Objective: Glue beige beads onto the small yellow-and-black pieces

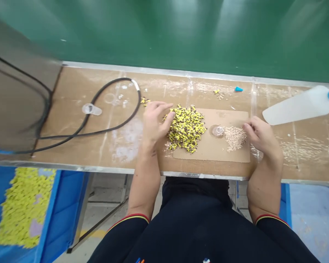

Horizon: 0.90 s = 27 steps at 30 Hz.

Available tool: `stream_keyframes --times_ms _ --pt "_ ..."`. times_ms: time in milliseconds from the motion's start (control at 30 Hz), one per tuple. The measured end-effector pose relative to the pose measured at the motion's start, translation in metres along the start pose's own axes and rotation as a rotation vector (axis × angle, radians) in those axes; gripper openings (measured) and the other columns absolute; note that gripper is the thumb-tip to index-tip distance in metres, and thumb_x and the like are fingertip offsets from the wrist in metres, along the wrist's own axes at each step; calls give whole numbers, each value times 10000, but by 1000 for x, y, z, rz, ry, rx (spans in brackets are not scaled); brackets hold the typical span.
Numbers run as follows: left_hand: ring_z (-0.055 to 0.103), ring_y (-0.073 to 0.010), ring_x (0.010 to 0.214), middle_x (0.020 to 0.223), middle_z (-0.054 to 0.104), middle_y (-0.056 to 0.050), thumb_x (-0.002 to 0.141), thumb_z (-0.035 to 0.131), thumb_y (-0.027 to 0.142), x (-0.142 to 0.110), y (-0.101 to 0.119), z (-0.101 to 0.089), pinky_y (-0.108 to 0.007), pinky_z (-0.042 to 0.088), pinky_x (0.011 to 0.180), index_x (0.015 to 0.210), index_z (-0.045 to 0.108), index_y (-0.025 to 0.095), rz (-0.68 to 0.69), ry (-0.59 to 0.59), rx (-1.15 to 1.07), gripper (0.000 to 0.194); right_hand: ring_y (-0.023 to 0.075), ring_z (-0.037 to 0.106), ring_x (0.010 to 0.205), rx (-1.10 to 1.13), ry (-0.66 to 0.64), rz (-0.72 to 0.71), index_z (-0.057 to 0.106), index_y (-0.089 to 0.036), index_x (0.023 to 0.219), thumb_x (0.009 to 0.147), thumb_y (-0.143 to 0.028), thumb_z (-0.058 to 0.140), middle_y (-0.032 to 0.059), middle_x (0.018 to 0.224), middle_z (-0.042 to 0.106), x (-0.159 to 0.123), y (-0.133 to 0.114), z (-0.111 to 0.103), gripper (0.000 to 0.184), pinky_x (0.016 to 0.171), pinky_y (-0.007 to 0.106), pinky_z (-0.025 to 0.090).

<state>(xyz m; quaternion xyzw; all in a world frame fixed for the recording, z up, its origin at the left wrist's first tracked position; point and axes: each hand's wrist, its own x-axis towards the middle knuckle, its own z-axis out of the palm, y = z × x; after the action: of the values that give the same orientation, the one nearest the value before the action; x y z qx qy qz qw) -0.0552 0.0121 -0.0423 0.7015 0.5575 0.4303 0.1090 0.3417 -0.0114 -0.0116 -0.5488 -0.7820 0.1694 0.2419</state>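
Both bare hands work at a cardboard sheet (211, 153) on a wooden worktop (71, 109). The left hand (155, 122) lies open, its fingers spread and touching the edge of a heap of small yellow-and-black pieces (185, 128), with nothing visible in it. The right hand (259, 137) curls over a pile of small pale pieces (234, 138), thumb and forefinger drawn close together; whether that grip has anything in it, I cannot tell. A small clear cup (217, 130) stands between the 2 piles. The step in hand looks like handling the pale pieces, and the moment calls for a careful pinch with the right fingers. A black cable (112, 126) and a white plastic bottle (298, 106) lie farther along the worktop, while a blue bin (50, 208) of yellow pieces sits below it at left.
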Motion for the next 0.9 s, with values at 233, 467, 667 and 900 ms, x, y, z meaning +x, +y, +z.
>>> stream_keyframes --times_ms 233,467,667,900 --pt "627 -300 1221 1235 742 -101 967 608 387 -4 21 19 -499 434 1043 1119 777 260 54 -397 40 261 233 644 855 3 -128 28 747 -243 1046 936 -340 656 63 932 693 -2 6 4 173 780 406 529" --pt "679 -275 1101 1108 787 -74 922 636 313 -3 20 23 -462 449 947 868 745 243 21 -348 13 140 246 640 876 -30 -181 13 723 -251 841 916 -224 636 54 880 703 -2 4 12 118 799 409 507" --pt "699 -257 1062 1075 792 -59 934 629 296 -2 24 19 -457 491 954 859 715 246 3 -284 -41 125 222 618 794 47 -148 0 649 -244 836 950 -236 576 49 843 684 1 -1 3 136 752 383 501" --pt "718 -166 925 968 764 -46 1033 550 430 -3 30 20 -330 564 856 948 640 223 -28 33 -255 242 200 668 730 136 -22 79 665 -233 879 938 -226 586 33 812 730 -1 -5 -5 99 690 351 527"
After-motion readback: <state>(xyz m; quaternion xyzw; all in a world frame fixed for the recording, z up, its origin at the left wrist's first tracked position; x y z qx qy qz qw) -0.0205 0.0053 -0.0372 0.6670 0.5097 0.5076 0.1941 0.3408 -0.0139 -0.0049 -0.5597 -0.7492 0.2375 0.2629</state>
